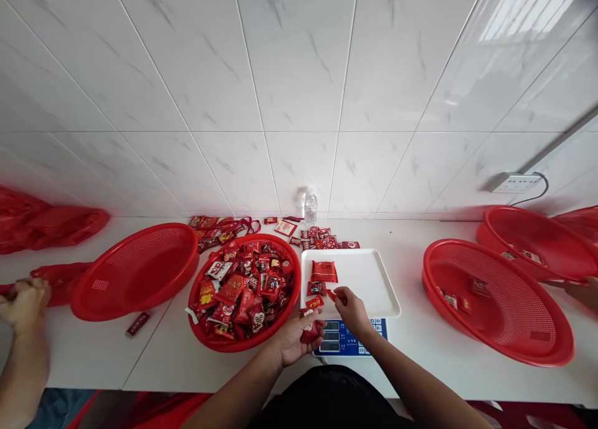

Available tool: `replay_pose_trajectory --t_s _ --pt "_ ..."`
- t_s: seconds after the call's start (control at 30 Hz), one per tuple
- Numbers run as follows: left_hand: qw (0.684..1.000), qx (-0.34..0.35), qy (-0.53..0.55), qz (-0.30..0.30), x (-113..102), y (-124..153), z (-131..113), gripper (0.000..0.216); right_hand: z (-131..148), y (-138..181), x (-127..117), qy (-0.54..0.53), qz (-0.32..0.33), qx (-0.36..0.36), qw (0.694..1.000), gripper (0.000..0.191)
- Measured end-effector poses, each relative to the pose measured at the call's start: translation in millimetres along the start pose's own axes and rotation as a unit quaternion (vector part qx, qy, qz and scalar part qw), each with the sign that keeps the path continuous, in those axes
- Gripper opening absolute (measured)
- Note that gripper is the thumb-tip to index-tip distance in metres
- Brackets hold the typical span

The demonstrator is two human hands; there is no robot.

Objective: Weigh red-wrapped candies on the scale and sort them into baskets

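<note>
Plainly, we work over a scale point(350, 339) whose white tray point(374, 279) sits just beside the full basket point(247, 292), close enough that sweets pass from one to the other with a short reach. Our left hand point(294, 339) is cupped palm up at the basket's near rim, its fingers curled round a small clutch of red sweets point(312, 330); held so, it seems to serve as a ready store for the other hand. Our right hand point(352, 311) hovers at the tray's near edge, fingers pinched together on one small sweet point(332, 294), low over the tray. A few packets point(323, 271) lie on the tray already, grouped toward its left side, nearest the basket.

An empty basket point(140, 270) stands to the left on the white surface point(411, 242), and two more baskets point(499, 301) to the right hold only a few pieces. Loose sweets point(322, 237) and a water bottle point(310, 207) sit back by the tiled wall, out of the way. Another person's hand point(23, 304) shows at the far left edge, closed on something red, and part of another hand point(583, 292) at the right.
</note>
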State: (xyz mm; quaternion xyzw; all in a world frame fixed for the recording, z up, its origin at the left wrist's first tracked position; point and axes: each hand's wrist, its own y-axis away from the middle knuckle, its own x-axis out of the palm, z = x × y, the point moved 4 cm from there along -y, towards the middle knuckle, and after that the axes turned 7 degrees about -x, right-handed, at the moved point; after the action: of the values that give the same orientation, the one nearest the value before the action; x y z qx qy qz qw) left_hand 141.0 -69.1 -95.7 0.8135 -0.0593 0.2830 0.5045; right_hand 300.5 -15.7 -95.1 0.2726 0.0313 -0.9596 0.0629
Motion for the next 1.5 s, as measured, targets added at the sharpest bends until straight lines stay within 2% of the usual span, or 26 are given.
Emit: replay_pose_trajectory --t_s 0.17,0.23,0.33,0.47,0.53,0.63,0.7,0.83,1.03,1.13,1.23,1.4,1.5 --pt "0.999 0.035 0.035 0.005 4 -4 -2 0.024 37 18 21 -0.114 0.083 -0.074 0.987 0.018" --pt "0.997 0.05 0.061 -0.024 2 -2 -6 0.023 40 17 24 -0.1 0.066 -0.085 0.989 0.022" --pt "0.992 0.061 0.085 -0.071 -4 6 -13 0.027 37 6 23 0.0 0.047 -0.124 0.991 0.029" --pt "0.991 0.059 0.089 -0.084 -12 17 -17 0.029 34 -10 34 0.177 0.15 -0.23 0.945 0.04" --pt "0.99 0.062 0.089 -0.09 -15 21 -17 0.029 29 -15 41 0.234 0.189 -0.242 0.922 0.045" --pt "0.989 0.063 0.09 -0.102 -18 24 -15 0.027 22 -19 47 0.272 0.214 -0.247 0.905 0.04" --pt "0.99 0.051 0.09 -0.099 -18 23 -12 0.028 19 -19 47 0.267 0.204 -0.247 0.909 0.034" --pt "0.992 0.026 0.085 -0.084 -16 20 -8 0.029 13 -18 37 0.218 0.146 -0.201 0.944 0.032" --pt "0.995 0.031 0.061 -0.077 -13 9 -5 0.03 11 -21 19 0.163 0.093 -0.145 0.971 0.032" --pt "0.995 0.037 0.076 -0.052 -8 -2 -8 0.029 29 -17 16 0.125 0.075 -0.138 0.98 0.031" --pt "0.992 0.022 0.125 -0.004 -3 -13 -12 0.023 58 -4 24 0.085 0.105 -0.171 0.976 0.035" --pt "0.969 0.012 0.196 0.151 11 -14 -21 0.025 86 19 40 0.159 0.154 -0.242 0.945 0.04" --pt "0.965 0.014 0.206 0.164 13 -10 -24 0.028 90 25 39 0.171 0.17 -0.27 0.932 0.043"
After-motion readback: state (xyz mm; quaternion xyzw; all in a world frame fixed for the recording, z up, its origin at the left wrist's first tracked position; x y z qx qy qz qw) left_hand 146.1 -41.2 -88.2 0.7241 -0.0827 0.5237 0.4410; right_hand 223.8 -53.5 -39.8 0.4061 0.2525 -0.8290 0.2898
